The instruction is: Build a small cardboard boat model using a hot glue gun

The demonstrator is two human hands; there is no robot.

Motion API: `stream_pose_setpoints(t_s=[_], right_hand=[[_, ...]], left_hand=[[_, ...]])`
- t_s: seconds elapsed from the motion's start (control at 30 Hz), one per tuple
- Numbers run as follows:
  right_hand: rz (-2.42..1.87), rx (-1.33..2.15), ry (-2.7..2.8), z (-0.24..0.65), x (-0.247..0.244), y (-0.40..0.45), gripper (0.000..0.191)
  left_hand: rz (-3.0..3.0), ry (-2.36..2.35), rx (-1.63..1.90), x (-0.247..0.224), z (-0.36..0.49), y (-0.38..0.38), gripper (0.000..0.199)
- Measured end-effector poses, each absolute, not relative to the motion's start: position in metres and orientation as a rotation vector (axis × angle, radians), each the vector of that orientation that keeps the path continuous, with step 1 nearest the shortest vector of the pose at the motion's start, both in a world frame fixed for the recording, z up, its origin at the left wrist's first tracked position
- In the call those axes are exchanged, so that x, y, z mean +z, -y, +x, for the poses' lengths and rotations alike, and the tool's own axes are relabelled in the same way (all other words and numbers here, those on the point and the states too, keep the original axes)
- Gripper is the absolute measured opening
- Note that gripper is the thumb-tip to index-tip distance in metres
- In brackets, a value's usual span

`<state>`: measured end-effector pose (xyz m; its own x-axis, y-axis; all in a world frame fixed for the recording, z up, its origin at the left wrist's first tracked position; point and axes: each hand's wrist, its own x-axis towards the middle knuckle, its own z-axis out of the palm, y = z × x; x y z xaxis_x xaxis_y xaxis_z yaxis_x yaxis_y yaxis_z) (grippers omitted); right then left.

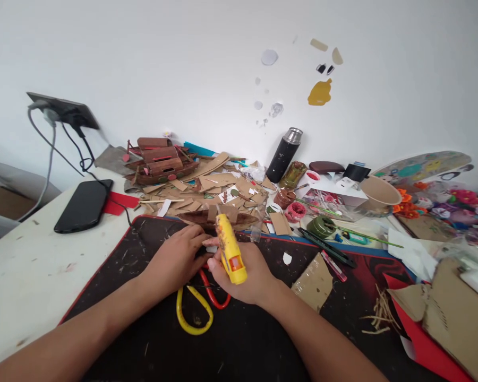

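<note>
My right hand (253,270) is closed around a yellow hot glue gun (229,246), its back end toward me and its nozzle pointing away. Close beside it, my left hand (179,254) has its fingers bent together near my right fingertips. A small pale bit shows between the hands, but I cannot make out what it is. Just beyond them lies a brown boat hull (245,218) with a cardboard piece across it. Scissors (195,310) with one yellow and one red handle lie under the hands on the dark mat (159,350), their blades hidden.
Cardboard scraps (207,183) and a finished brown boat model (163,162) lie behind. A black thermos (284,155), open paint jars (295,211) and a green cutter (326,246) stand or lie to the right. A black phone (83,206) is at left, cardboard (462,318) at far right.
</note>
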<state>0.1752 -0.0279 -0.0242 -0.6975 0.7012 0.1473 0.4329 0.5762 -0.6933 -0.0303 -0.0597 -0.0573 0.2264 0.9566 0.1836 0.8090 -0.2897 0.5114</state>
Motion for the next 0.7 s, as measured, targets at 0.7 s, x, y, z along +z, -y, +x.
stream_pose_setpoints(t_s=[0.7], right_hand=[[-0.932, 1.407, 2.121, 0.179, -0.038, 0.027, 0.049]], left_hand=[[1.161, -1.497, 1.265, -0.021, -0.057, 0.047, 0.040]])
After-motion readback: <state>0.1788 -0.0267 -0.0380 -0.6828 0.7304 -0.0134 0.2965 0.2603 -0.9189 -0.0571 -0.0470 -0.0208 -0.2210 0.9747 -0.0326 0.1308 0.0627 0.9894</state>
